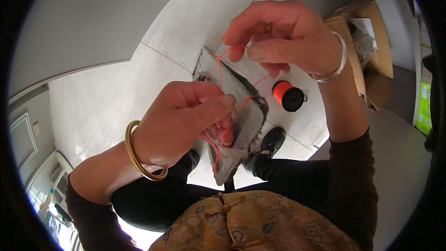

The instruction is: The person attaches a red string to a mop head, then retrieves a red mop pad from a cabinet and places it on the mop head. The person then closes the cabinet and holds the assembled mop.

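Observation:
My left hand (181, 123) is closed in a pinch over a long grey bundle, with thin orange string (219, 72) rising from its fingers. Higher and to the right, my right hand (283, 39) is bent, thumb and fingertips close together on the string. Between my legs stands the grey bundle (248, 114), tapered, with a dark, fuzzy-looking edge; strands of orange string cross it. What it is made of I cannot tell. A spool of orange string (288, 95) with black ends lies on the floor below my right hand.
Pale floor tiles (116, 93) surround the bundle. A grey panel (88, 23) fills the upper left. An open cardboard box (371, 42) with things inside stands at the right, near a green package (423, 109). My shoe (273, 140) is beside the bundle.

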Demonstrator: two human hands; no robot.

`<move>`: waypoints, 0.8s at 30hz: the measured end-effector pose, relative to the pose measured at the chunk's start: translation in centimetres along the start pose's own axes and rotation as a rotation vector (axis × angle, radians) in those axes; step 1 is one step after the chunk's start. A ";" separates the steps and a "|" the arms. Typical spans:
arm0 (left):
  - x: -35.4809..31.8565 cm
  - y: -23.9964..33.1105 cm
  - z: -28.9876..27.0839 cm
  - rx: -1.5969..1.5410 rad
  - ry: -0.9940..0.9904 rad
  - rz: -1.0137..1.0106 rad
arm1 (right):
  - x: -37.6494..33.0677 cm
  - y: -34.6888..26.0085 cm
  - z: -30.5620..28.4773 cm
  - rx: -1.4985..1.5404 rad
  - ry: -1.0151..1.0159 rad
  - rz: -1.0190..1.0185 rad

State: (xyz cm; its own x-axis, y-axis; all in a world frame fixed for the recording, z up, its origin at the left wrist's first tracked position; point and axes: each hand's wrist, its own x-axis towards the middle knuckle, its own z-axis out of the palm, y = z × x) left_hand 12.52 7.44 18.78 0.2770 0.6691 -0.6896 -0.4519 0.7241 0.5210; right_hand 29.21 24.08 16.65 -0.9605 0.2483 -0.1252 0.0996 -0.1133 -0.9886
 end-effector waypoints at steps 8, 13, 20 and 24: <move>-1.5 1.0 -2.6 0.044 0.014 0.137 | -0.6 0.7 0.3 -0.084 0.148 -0.020; -4.4 -0.7 -6.2 -0.131 0.473 0.341 | 2.6 6.7 1.3 0.011 0.235 0.066; -6.2 -1.4 -9.0 0.101 0.254 0.485 | 4.3 16.4 -0.9 -0.214 0.255 0.307; -6.0 -2.9 -7.8 0.620 0.621 0.786 | 3.8 19.7 0.5 -0.403 0.004 0.182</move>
State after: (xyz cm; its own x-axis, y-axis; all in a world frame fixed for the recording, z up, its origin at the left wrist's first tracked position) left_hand 5.58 -0.03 17.48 -0.4314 0.8957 -0.1072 0.2227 0.2209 0.9495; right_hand 27.41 22.36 -3.22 -0.9171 0.2624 -0.3000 0.3612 0.2288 -0.9040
